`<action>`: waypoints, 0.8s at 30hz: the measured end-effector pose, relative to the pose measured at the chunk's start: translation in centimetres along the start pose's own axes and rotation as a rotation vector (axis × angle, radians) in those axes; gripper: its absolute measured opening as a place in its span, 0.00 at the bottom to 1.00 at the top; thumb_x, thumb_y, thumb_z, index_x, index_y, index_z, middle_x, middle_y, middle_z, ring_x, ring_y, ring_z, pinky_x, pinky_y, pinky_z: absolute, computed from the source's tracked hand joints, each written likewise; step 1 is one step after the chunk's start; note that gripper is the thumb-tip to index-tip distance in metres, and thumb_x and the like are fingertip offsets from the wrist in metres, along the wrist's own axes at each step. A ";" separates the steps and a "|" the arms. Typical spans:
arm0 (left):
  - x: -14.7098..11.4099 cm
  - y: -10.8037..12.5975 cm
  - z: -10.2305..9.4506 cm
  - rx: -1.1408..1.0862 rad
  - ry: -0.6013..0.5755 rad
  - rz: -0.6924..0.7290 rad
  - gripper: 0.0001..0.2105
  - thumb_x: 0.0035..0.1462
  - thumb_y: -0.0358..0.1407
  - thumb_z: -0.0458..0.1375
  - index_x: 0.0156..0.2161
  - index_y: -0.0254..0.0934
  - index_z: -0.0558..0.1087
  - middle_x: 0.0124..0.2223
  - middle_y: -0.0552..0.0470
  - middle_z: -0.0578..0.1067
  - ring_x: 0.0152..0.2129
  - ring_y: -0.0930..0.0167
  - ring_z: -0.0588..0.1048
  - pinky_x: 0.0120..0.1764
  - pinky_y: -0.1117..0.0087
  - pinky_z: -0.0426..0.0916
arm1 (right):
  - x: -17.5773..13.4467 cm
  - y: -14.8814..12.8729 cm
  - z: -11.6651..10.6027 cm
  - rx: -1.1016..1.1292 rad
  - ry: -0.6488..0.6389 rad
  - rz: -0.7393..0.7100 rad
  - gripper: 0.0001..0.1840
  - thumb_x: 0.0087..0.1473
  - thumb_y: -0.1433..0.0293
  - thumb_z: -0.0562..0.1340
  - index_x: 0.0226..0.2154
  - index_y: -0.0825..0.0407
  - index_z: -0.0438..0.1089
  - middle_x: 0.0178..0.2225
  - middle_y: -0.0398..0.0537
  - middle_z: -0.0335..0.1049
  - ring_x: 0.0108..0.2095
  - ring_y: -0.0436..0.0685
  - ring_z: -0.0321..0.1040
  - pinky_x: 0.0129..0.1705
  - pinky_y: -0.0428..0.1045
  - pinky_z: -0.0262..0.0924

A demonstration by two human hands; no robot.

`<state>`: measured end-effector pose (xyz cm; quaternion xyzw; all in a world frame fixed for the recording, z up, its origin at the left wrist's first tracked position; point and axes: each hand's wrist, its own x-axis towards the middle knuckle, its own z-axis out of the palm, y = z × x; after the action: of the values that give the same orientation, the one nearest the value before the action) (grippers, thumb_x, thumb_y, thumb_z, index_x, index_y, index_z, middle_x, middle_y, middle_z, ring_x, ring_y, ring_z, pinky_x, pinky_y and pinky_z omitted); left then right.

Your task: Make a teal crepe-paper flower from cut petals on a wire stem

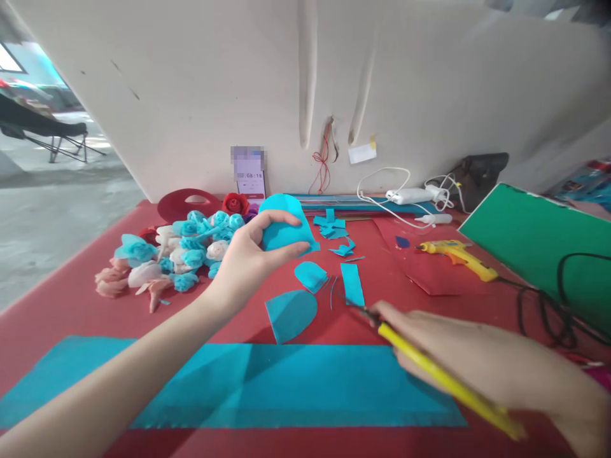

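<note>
My left hand is raised above the red table, with thumb and fingers closed on a blue rounded paper piece. On the right, my right hand grips a yellow-handled tool with a dark, thin tip. Motion blur hides its exact kind; the tip points left, near a blue rectangular strip. Between the hands lie a large blue half-oval piece and a smaller rounded piece, beside thin dark slivers. Below both hands stretches a long blue sheet.
Blue, white and pink fabric flowers crowd the left side. Behind them leans a phone showing a timer. Blue scraps lie mid-table. A yellow glue gun, white cables, a green board and a black cord occupy the right.
</note>
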<state>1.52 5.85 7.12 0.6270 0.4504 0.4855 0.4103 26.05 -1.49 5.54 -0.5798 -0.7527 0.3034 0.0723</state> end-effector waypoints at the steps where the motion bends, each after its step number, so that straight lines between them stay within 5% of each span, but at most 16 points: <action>1: -0.1 0.4 -0.1 0.000 0.002 0.011 0.11 0.45 0.33 0.63 0.35 0.40 0.67 0.28 0.59 0.70 0.21 0.78 0.68 0.22 0.80 0.63 | -0.4 -0.2 0.6 -0.152 0.015 -0.064 0.20 0.49 0.65 0.55 0.46 0.48 0.66 0.41 0.55 0.71 0.36 0.66 0.71 0.30 0.56 0.68; 7: -0.8 1.0 -0.4 0.014 -0.013 0.046 0.11 0.44 0.34 0.64 0.34 0.41 0.68 0.29 0.58 0.69 0.23 0.78 0.69 0.23 0.81 0.64 | -1.0 0.0 3.5 -0.607 -0.030 -0.387 0.24 0.46 0.76 0.56 0.48 0.56 0.65 0.48 0.59 0.65 0.46 0.71 0.65 0.41 0.61 0.65; 12: -3.6 -1.2 -1.7 0.152 -0.069 -0.063 0.09 0.44 0.37 0.62 0.32 0.42 0.68 0.31 0.57 0.69 0.24 0.75 0.67 0.23 0.77 0.65 | -0.2 -0.5 2.0 -0.521 -0.079 -0.328 0.22 0.42 0.69 0.65 0.44 0.47 0.68 0.44 0.49 0.69 0.44 0.65 0.66 0.41 0.56 0.66; 15: -5.9 -2.7 -2.6 0.135 -0.089 -0.230 0.10 0.45 0.39 0.61 0.33 0.42 0.67 0.29 0.56 0.69 0.22 0.74 0.67 0.23 0.75 0.65 | 3.0 -1.5 0.5 -0.456 0.020 -0.427 0.09 0.55 0.67 0.56 0.39 0.46 0.69 0.38 0.43 0.68 0.34 0.52 0.68 0.32 0.47 0.63; 17: -7.1 -3.4 -2.9 0.063 -0.059 -0.320 0.11 0.44 0.40 0.62 0.33 0.42 0.67 0.27 0.57 0.68 0.21 0.74 0.66 0.22 0.75 0.63 | 6.1 -1.7 0.1 -0.483 0.080 -0.466 0.10 0.58 0.70 0.53 0.40 0.50 0.69 0.35 0.46 0.67 0.37 0.53 0.65 0.37 0.49 0.60; 24: -8.1 -4.3 -3.1 0.103 -0.002 -0.355 0.11 0.43 0.42 0.62 0.31 0.41 0.67 0.23 0.58 0.67 0.18 0.74 0.64 0.20 0.75 0.59 | 12.9 -0.5 0.1 -0.620 -0.063 -0.600 0.07 0.55 0.69 0.57 0.33 0.57 0.68 0.32 0.45 0.67 0.38 0.53 0.64 0.43 0.54 0.59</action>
<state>-3.22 -0.59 1.69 0.5582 0.5779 0.3813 0.4573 21.49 10.22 2.60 -0.3201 -0.9452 0.0463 -0.0433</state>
